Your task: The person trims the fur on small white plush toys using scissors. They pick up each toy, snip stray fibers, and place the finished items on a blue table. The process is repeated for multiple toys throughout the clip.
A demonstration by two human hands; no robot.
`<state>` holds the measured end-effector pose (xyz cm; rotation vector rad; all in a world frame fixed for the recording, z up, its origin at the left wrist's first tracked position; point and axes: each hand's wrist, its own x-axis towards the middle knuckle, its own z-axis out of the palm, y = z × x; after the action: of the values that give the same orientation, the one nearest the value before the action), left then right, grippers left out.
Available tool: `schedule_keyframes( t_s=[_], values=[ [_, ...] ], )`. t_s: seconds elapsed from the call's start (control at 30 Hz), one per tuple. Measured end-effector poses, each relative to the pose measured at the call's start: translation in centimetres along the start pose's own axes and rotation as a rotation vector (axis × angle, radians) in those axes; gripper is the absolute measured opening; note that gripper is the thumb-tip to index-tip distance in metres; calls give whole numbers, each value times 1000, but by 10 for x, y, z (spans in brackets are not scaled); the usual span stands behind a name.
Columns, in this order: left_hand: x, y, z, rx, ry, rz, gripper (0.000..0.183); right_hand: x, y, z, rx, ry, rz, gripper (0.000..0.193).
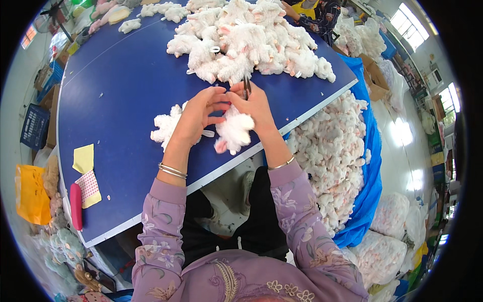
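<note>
A small white plush toy (234, 130) with a pink ear is between my two hands, just above the table's front edge. My left hand (202, 111) curls its fingers against the toy's upper left side. My right hand (256, 106) is closed round a pair of small scissors (246, 87), dark blades pointing away from me, and its fingers also meet the top of the toy. Exactly where the fingertips pinch is hidden. Another white plush (165, 127) lies on the table, partly behind my left wrist, with a white tag loop (208, 133) near it.
A large heap of white plush toys (246, 43) covers the far side of the blue table (115, 100). To my right, a blue-lined bin (370, 166) is full of them. A pink case (76, 206) and yellow paper (84, 158) lie at left. Another person (317, 15) sits beyond the heap.
</note>
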<state>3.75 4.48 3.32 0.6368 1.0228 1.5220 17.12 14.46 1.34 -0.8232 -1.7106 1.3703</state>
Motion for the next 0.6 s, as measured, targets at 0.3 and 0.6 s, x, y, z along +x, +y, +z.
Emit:
schedule_keyframes(
  t_s=[0.3, 0.6],
  values=[
    [-6, -15, 2, 355, -206, 23, 56, -12, -52, 10, 274, -34, -161, 27],
    [0, -11, 10, -97, -66, 125, 50, 4, -19, -70, 467, -67, 169, 47]
  ],
)
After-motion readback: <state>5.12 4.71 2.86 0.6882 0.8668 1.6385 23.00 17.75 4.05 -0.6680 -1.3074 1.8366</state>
